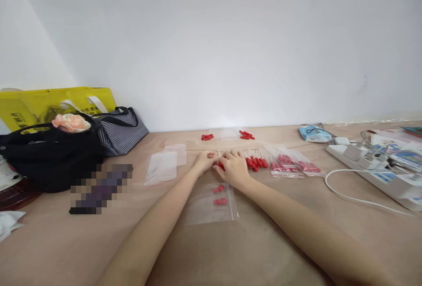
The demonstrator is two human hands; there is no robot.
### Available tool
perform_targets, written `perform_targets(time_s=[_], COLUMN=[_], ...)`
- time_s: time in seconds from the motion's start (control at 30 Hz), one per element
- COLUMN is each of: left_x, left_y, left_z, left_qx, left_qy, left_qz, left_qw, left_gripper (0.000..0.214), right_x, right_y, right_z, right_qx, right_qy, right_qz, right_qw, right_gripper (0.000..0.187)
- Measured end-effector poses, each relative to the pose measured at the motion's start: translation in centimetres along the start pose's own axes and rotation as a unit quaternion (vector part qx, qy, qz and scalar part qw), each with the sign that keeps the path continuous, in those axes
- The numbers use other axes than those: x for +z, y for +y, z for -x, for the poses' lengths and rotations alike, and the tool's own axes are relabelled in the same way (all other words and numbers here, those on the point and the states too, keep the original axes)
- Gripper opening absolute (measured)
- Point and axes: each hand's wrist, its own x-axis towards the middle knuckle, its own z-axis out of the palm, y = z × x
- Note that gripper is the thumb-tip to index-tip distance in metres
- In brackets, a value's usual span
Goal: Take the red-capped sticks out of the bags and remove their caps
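Red-bulbed droppers (pixel 255 163) in a row at mid-table, red ends toward the near side, thin clear stems toward the wall (pixel 231 48), part of the row hidden under the hands. Right hand (pixel 234 168) palm down over the left part of the row, fingers loosely bent and slightly apart, thumb toward the left hand (pixel 205 161), a bit of red showing beside that thumb. Left hand close by, at the row's left end, fingers curled in together. Cannot tell, for either hand, between a pinch and a mere touch. Just nearer, a clear zip bag (pixel 201 211) flat on the table (pixel 257 246), with two red bulbs (pixel 220 201) in or on it, unclear which. Touching the row's right end, overlapping bags of red pieces (pixel 287 172). Behind, near the wall, two small red clusters (pixel 247 135) flanking a clear packet (pixel 229 133). Left of the hands, flat translucent bags (pixel 161 169); farther left, a dark object (pixel 105 189) blurred into blocks, a black bag (pixel 59 167), a peach flower (pixel 71 122), a striped bag (pixel 120 133) and a yellow bag (pixel 29 101). Far right, a blue mask (pixel 314 133), a white power strip (pixel 385 180) with chargers plugged in, a curving white cable (pixel 349 198) and printed papers (pixel 385 141).
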Motion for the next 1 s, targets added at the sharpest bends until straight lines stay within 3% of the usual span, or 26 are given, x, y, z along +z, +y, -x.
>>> perform_targets(time_s=[0.2,0.37,0.6,0.77,0.97,1.0], left_x=[-0.3,0.0,0.4,-0.5,-3.1,-3.6], left_y=[0.1,0.1,-0.3,-0.2,0.5,0.7], left_z=[0.8,0.9,1.0,1.9,6.5,7.7], left_qx=[0.012,0.030,0.058,0.065,0.110,0.155], left_qy=[-0.021,-0.038,-0.035,-0.049,-0.035,-0.036], left_qz=[-0.022,-0.032,-0.053,-0.079,-0.147,-0.207], left_qw=[0.999,0.998,0.996,0.993,0.982,0.965], left_gripper=[0.031,0.031,0.028,0.027,0.028,0.026], right_x=[-2.2,-3.7,-3.2,-3.2,-4.0,-4.1], right_y=[2.8,5.0,5.3,5.3,4.5,4.2], right_z=[5.1,8.4,8.1,8.1,7.8,7.7], right_qx=[-0.043,-0.025,0.014,0.025,0.021,0.021], right_qy=[0.057,-0.010,-0.051,-0.068,-0.107,-0.112], right_qz=[-0.056,-0.130,-0.198,-0.218,-0.299,-0.313], right_qw=[0.996,0.991,0.979,0.973,0.948,0.943], right_gripper=[0.017,0.018,0.013,0.012,0.012,0.012])
